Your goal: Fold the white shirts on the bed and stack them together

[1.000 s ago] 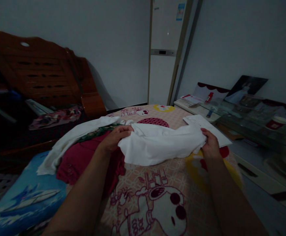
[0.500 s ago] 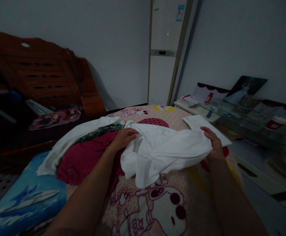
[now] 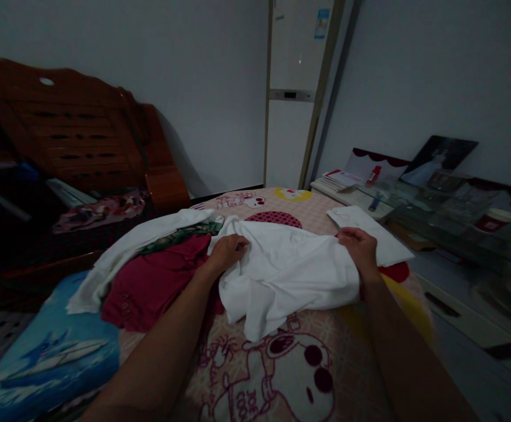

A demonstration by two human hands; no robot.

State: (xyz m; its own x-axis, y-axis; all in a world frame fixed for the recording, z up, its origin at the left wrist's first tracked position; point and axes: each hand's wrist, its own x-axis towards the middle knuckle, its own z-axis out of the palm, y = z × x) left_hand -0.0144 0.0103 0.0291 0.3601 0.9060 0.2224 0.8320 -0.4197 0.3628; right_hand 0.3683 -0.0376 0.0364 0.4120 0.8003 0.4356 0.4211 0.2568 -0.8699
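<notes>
Home bedroom (wooden headboard (image 3: pixel 75 129), bedspread (image 3: pixel 282 375))

Dim room: pale walls (image 3: pixel 211 70), dark wooden bench (image 3: pixel 75 135), perhaps a standing air conditioner (image 3: pixel 293 94).

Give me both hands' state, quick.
Left hand: closed on the white garment at its left edge.
Right hand: closed on the white garment's right edge.

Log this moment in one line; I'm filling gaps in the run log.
left hand: grips white shirt | right hand: grips same shirt | shirt: on patterned blanket | red garment: left of it
</notes>
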